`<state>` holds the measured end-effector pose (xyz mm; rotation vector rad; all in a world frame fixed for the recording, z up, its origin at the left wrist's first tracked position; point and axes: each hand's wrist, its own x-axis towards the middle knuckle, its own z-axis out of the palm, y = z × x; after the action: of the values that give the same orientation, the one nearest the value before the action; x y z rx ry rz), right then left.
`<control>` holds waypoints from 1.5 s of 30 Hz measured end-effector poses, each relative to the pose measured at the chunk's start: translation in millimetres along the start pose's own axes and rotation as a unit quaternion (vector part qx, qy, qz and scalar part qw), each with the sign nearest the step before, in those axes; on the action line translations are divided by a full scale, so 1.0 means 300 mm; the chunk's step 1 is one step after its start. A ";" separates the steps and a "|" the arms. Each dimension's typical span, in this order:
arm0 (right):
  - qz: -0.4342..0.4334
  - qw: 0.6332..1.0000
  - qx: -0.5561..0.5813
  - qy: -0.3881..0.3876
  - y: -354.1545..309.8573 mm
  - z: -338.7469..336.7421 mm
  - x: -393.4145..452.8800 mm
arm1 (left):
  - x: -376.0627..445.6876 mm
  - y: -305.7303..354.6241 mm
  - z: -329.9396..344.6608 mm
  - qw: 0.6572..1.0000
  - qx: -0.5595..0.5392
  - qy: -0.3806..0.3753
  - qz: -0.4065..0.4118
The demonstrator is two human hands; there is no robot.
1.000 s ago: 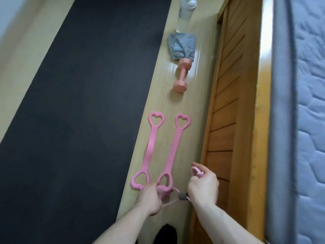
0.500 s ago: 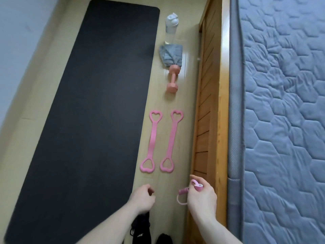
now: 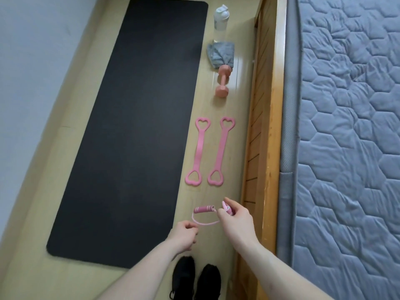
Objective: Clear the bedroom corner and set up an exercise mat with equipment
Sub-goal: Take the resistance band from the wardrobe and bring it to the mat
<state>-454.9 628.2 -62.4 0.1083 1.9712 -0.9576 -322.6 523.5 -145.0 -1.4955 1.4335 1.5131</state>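
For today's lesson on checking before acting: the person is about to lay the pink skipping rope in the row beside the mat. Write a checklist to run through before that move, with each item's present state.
1. Right hand grips one rope handle: ok, fingers pinch the pink handle.
2. Other handle and cord under control: cannot tell; the handle hangs or lies near the floor, the cord looping below.
3. Left hand free to help: ok, loosely curled, holding nothing.
4. Bare floor for the rope, nearer than the two heart-ended bands: ok.
5. Row so far lined up beside the mat: ok; bottle, towel, dumbbell, bands.
6. Shoes out of the way: ok.
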 end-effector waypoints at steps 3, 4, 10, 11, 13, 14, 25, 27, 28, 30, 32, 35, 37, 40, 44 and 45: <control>-0.032 0.997 -0.063 -0.013 0.058 0.079 0.065 | 0.029 -0.066 -0.054 0.999 0.027 0.036 0.001; -0.047 0.995 -0.083 -0.017 0.074 0.105 0.087 | 0.042 -0.087 -0.076 0.998 0.036 0.047 0.002; -0.206 0.948 -0.240 0.032 0.110 0.160 0.179 | 0.090 -0.187 -0.197 0.992 0.099 0.072 0.042; -0.233 0.933 -0.270 0.048 0.124 0.175 0.194 | 0.101 -0.209 -0.214 0.991 0.104 0.075 0.046; -0.255 0.913 -0.312 0.056 0.164 0.202 0.216 | 0.123 -0.245 -0.237 0.989 0.114 0.080 0.053; -0.258 0.907 -0.328 0.050 0.189 0.218 0.221 | 0.133 -0.262 -0.245 0.988 0.115 0.082 0.056; -0.174 0.898 -0.397 -0.079 0.676 0.531 0.252 | 0.319 -0.482 -0.242 0.982 0.154 0.075 0.081; -0.166 0.885 -0.419 -0.114 0.770 0.587 0.252 | 0.348 -0.527 -0.238 0.980 0.166 0.068 0.081; -0.153 0.888 -0.417 -0.122 0.805 0.603 0.254 | 0.356 -0.542 -0.239 0.980 0.168 0.067 0.081; -0.115 0.896 -0.407 -0.133 0.875 0.618 0.258 | 0.378 -0.583 -0.241 0.980 0.169 0.066 0.080; -0.089 0.891 -0.417 -0.158 0.946 0.632 0.275 | 0.403 -0.627 -0.244 0.979 0.177 0.065 0.077; -0.030 0.885 -0.412 -0.215 1.025 0.646 0.302 | 0.437 -0.679 -0.249 0.978 0.185 0.065 0.071; 0.017 0.885 -0.396 -0.244 1.066 0.655 0.314 | 0.454 -0.707 -0.243 0.977 0.188 0.064 0.074; 0.045 0.910 -0.340 -0.232 1.135 0.666 0.328 | 0.475 -0.758 -0.218 0.977 0.194 0.059 0.067; 0.042 0.964 -0.247 -0.084 1.131 0.610 0.377 | 0.498 -0.816 -0.150 0.977 0.204 0.044 0.054; 0.038 0.971 -0.233 -0.035 1.114 0.590 0.401 | 0.502 -0.823 -0.131 0.975 0.214 0.037 0.056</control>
<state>-259.6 709.1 -398.4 -0.1130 2.0572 -0.4232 -114.8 510.8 -349.3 -1.2326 1.7772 1.1217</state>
